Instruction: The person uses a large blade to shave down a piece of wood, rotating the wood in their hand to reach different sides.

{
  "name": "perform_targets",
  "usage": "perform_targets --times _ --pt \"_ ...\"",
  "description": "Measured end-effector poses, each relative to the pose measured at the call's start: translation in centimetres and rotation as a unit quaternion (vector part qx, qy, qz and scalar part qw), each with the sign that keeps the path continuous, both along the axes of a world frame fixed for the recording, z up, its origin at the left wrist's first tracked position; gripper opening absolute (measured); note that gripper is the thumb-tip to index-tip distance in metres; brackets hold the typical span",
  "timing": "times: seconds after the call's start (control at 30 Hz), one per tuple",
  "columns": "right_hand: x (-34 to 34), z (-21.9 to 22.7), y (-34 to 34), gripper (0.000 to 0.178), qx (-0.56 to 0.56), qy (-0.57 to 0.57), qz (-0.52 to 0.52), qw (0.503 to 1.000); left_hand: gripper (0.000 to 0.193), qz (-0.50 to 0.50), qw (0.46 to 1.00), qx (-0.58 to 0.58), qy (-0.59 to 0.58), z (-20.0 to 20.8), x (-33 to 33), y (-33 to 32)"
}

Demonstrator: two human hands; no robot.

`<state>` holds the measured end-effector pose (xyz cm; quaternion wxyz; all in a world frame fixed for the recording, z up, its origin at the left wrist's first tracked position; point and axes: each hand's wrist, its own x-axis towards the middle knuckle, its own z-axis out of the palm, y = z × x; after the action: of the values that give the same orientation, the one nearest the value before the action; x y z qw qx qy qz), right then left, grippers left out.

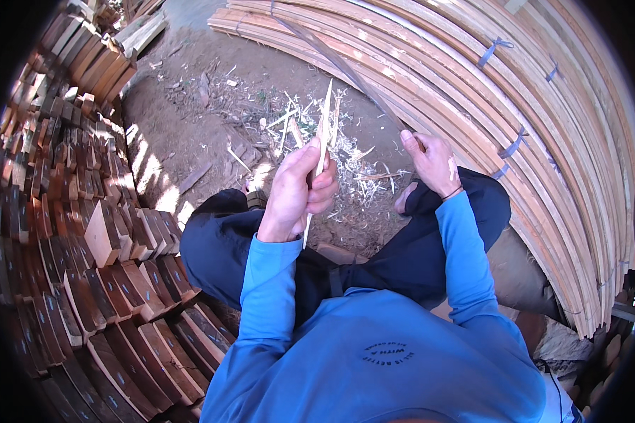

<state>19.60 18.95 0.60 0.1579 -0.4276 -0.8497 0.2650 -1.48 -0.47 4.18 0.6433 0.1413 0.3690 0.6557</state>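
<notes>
In front of my lap, my left hand (300, 187) is closed around a thin, pale wooden stick (327, 113). It stands nearly upright, with a pointed upper end above my fingers and its lower end below my palm. To the right, above my right knee, my right hand (434, 162) is closed on the near end of a long, dark, narrow blade-like strip (339, 63). That strip slants away to the upper left, apart from the stick. Its grip is hidden in my fingers. Below both hands, pale shavings (360, 180) and slivers lie scattered on the dirt.
Stacked wooden blocks (113, 303) rise close on my left, with more at the far left. Long bundled planks (430, 77), tied with blue strips (494, 51), curve along the far side and right. Bare dirt ground (169, 92) lies between them. A grey stone-like lump (561, 349) sits behind right.
</notes>
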Motion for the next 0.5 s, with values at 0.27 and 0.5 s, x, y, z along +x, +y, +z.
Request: perform_targets --times 0.27,0.5 --pt "2.6 1.6 -2.5 0.062 -0.072 0.043 0.099 0.992 0.043 0.041 0.993 0.003 -0.111 -1.5 -0.3 0.7" --pt "3.3 4.4 -4.6 0.051 0.02 -0.031 0.144 0.989 0.047 0.133 0.964 -0.075 0.22 -1.3 0.7 0.9"
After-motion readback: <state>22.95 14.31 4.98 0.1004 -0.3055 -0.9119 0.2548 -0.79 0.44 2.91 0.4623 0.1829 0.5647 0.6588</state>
